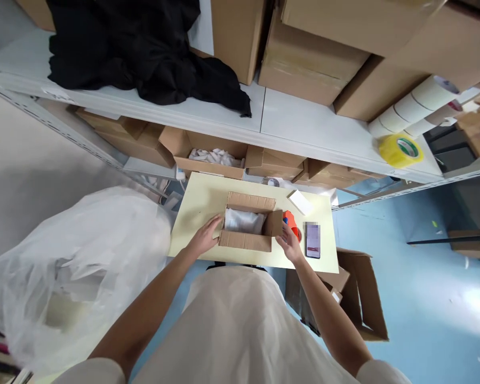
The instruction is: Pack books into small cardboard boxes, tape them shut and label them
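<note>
A small cardboard box (246, 241) stands on the pale yellow table with its top flaps spread. Inside lies a clear plastic-wrapped pack (245, 221) with whitish contents. My left hand (205, 236) is at the box's left side, thumb and fingers apart. At the other end, my right hand (290, 242) has its thumb and fingers around the edge of the right flap (273, 223). Just beyond that hand is an orange-red tape dispenser (291, 220), partly covered by my fingers.
On the table (200, 197) lie a phone (312, 240) and a white small box (300, 202). A shelf (296, 122) with cartons, black cloth (144, 53) and yellow tape (400, 150) crosses ahead. A large plastic bag (84, 266) stands left; an open carton (362, 298) sits at right.
</note>
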The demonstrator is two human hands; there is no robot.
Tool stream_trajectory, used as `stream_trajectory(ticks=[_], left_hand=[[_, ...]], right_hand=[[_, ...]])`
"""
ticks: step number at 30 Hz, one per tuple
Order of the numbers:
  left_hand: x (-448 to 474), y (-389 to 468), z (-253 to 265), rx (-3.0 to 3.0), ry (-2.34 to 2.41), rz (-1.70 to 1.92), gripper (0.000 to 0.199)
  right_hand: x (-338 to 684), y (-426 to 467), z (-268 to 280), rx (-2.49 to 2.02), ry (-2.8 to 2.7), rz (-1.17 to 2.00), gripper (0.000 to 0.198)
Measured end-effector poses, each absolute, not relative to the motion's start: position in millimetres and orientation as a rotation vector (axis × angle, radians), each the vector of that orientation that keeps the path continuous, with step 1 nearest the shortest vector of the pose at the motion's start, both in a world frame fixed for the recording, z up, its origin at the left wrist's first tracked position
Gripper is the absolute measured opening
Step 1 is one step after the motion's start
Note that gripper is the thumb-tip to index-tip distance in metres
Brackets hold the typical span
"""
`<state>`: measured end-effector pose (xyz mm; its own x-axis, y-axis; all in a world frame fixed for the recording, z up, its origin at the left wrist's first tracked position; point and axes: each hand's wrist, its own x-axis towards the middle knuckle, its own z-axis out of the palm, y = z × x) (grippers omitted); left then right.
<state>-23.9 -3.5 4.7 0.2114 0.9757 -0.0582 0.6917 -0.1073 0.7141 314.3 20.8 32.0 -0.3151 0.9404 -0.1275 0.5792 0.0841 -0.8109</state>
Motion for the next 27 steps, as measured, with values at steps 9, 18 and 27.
stream_trajectory(ticks=[9, 18, 27], left_hand=[[-18, -3, 4, 1.774, 1.451, 0.781, 0.030], [-2, 8, 2, 1.208, 1.614, 0.983, 0.040], [4, 1, -3, 1.132, 1.622, 1.004, 0.034]], right_hand=[[319, 31, 51, -1.332, -2.577, 1.012, 0.054], [292, 72, 37, -1.663, -2.190, 0.753, 0.094], [284, 92, 47, -1.615, -2.455, 0.728, 0.121]])
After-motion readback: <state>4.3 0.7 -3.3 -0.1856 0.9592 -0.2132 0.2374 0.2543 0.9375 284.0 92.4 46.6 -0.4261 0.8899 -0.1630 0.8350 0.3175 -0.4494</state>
